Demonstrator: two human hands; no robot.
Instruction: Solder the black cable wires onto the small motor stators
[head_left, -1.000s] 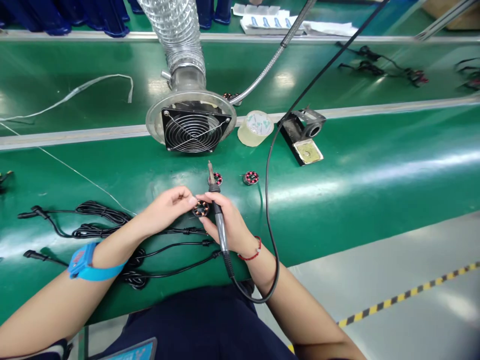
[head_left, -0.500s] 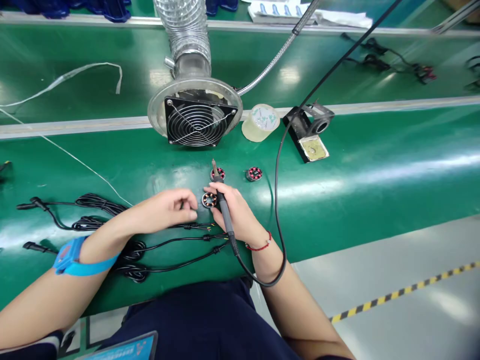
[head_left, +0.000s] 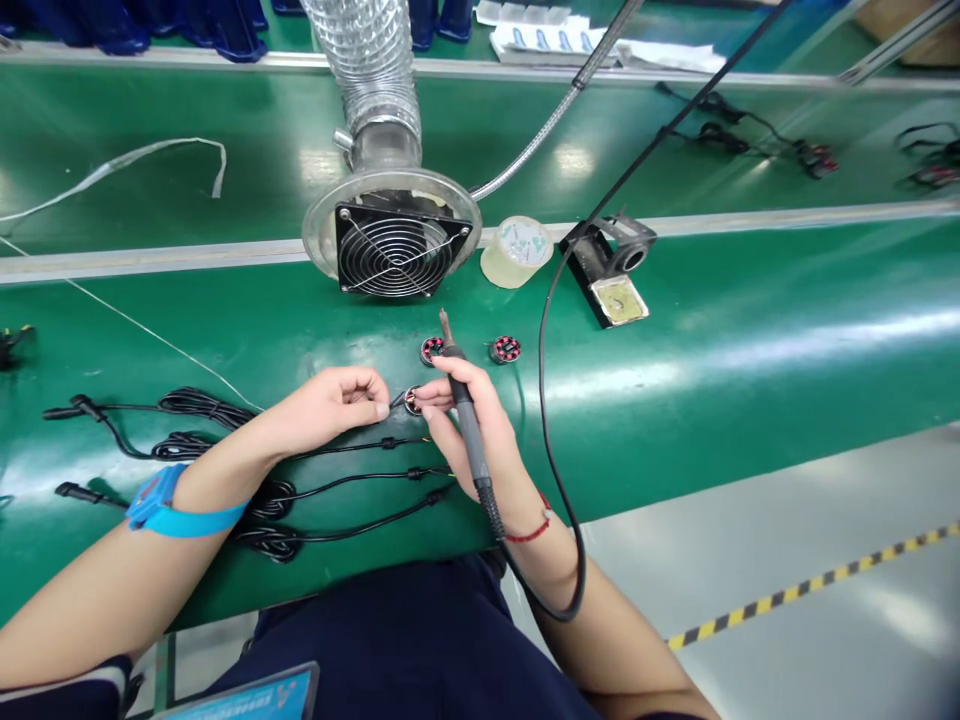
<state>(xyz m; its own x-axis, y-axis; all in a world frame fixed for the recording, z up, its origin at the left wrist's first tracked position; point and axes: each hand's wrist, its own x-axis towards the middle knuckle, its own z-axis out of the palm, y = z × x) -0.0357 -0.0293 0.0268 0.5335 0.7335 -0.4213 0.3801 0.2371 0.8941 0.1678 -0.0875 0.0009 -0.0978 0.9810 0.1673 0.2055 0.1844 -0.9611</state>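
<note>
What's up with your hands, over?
Left hand pinching dark wire at ring. Right hand gripping iron. Its fingers partly hide the ring.

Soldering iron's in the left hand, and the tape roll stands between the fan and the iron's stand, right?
Wrong hand: the head view shows the soldering iron in the right hand. The tape roll does stand between the fan and the iron's stand.

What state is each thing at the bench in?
Soldering iron, in the right hand, pointing away.
Nearer ring, between the hands, partly hidden.
Left hand, pinching what looks like a dark lead.
Red-and-black rings, lying on the bench.
Black cables, coiled, ends stretched out.
Fan, running or not: unclear.
</note>
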